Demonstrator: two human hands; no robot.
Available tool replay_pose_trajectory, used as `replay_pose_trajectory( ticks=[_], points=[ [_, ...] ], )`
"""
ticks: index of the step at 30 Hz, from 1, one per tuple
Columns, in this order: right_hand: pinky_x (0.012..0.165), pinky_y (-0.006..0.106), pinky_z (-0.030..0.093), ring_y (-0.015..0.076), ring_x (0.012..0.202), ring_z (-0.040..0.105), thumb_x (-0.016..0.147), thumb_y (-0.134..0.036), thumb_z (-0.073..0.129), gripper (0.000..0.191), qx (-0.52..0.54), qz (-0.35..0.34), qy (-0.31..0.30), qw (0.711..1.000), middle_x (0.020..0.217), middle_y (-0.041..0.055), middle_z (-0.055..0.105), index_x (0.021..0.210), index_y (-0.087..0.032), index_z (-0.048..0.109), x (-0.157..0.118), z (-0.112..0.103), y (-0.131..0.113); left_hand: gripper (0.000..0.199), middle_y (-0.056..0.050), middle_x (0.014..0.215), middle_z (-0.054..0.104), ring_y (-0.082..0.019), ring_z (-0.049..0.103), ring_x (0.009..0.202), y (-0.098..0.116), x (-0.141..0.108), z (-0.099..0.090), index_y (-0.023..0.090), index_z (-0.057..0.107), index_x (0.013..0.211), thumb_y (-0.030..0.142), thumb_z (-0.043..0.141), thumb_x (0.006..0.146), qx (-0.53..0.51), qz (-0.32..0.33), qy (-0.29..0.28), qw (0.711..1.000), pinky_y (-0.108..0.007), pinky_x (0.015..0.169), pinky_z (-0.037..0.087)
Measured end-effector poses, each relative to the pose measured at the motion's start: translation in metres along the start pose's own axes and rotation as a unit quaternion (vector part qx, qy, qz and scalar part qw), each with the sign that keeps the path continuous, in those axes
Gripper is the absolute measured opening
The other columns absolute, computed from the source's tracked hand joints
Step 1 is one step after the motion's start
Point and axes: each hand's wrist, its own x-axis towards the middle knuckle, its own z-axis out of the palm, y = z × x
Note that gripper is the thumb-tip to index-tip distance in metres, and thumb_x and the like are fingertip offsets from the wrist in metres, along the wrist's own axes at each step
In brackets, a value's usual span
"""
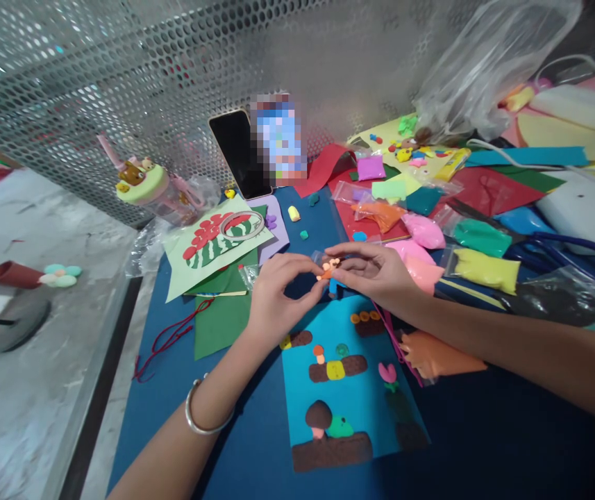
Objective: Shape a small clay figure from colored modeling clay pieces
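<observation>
Between my two hands is a small clay figure (330, 269) in orange, peach and blue, held just above the far edge of a blue sheet. My left hand (287, 286) pinches its left side with thumb and forefinger. From the right, my right hand (375, 272) grips it between thumb and fingers. The blue sheet (302, 403) lies below, bearing brown clay blocks, a brown mushroom (319, 415), a green shape (341, 426) and a pink tulip (388, 373). Part of the figure is hidden by my fingers.
Bags of coloured clay, such as a yellow bag (487, 271) and an orange bag (443, 354), crowd the right. A light green card (177, 267), red cord (172, 333) and lidded cup (154, 191) stand left. Two phones lean on the perforated metal panel (172, 62).
</observation>
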Motion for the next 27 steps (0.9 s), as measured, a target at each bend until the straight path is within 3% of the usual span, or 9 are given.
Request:
replay_pose_trajectory(
  ticks=[4, 8, 12, 16, 19, 27],
  points=[
    [0.071, 0.029, 0.060, 0.0173, 0.076, 0.071, 0.065, -0.032, 0.078, 0.032, 0.009, -0.003, 0.006, 1.000, 0.091, 0.0054, 0.073, 0.093, -0.020, 0.069, 0.0003, 0.0006, -0.0005, 0.006, -0.003, 0.086, 0.069, -0.015, 0.062, 0.082, 0.0006, 0.0003, 0.0003, 0.019, 0.064, 0.083, 0.019, 0.068, 0.078, -0.017, -0.014, 0.001, 1.000, -0.029, 0.077, 0.049],
    [0.071, 0.030, 0.061, 0.0180, 0.077, 0.071, 0.065, -0.029, 0.078, 0.028, 0.012, -0.012, 0.020, 1.000, 0.085, 0.0043, 0.073, 0.089, -0.020, 0.068, 0.0013, 0.0018, -0.0015, 0.014, -0.004, 0.086, 0.068, -0.014, 0.060, 0.077, 0.0002, 0.0014, -0.0001, 0.017, 0.063, 0.089, 0.024, 0.068, 0.077, -0.048, -0.082, -0.019, 0.995, -0.026, 0.071, 0.048],
    [0.071, 0.028, 0.061, 0.0162, 0.075, 0.070, 0.065, -0.028, 0.078, 0.027, 0.011, -0.015, 0.018, 1.000, 0.086, 0.0037, 0.072, 0.088, -0.020, 0.068, 0.0022, 0.0021, 0.0002, 0.013, -0.005, 0.086, 0.070, -0.016, 0.063, 0.081, -0.0003, 0.0014, 0.0000, 0.017, 0.066, 0.084, 0.030, 0.063, 0.082, -0.096, -0.146, -0.045, 0.984, -0.027, 0.075, 0.048],
    [0.071, 0.024, 0.060, 0.0146, 0.079, 0.070, 0.069, -0.027, 0.076, 0.023, 0.002, -0.026, -0.014, 1.000, 0.096, 0.0041, 0.069, 0.090, -0.021, 0.070, 0.0018, 0.0002, 0.0036, 0.017, -0.005, 0.090, 0.070, -0.016, 0.064, 0.082, 0.0015, 0.0007, 0.0017, 0.017, 0.066, 0.091, 0.032, 0.059, 0.085, -0.156, -0.191, -0.035, 0.968, -0.026, 0.076, 0.048],
    [0.069, 0.023, 0.059, 0.0136, 0.080, 0.069, 0.072, -0.025, 0.073, 0.022, -0.018, -0.044, -0.047, 0.998, 0.100, 0.0043, 0.066, 0.094, -0.021, 0.071, 0.0012, -0.0017, 0.0044, 0.019, -0.004, 0.081, 0.070, -0.015, 0.063, 0.075, 0.0031, 0.0008, 0.0035, 0.017, 0.068, 0.085, 0.034, 0.060, 0.084, -0.184, -0.225, -0.027, 0.957, -0.025, 0.070, 0.047],
    [0.068, 0.019, 0.058, 0.0080, 0.072, 0.066, 0.070, -0.023, 0.074, 0.037, -0.054, -0.052, -0.055, 0.996, 0.100, 0.0017, 0.056, 0.107, -0.023, 0.065, -0.0001, 0.0006, 0.0024, 0.024, -0.004, 0.077, 0.072, -0.015, 0.062, 0.068, 0.0052, 0.0046, 0.0014, 0.016, 0.072, 0.082, 0.039, 0.065, 0.079, -0.188, -0.285, -0.037, 0.939, -0.025, 0.063, 0.047]
  ],
)
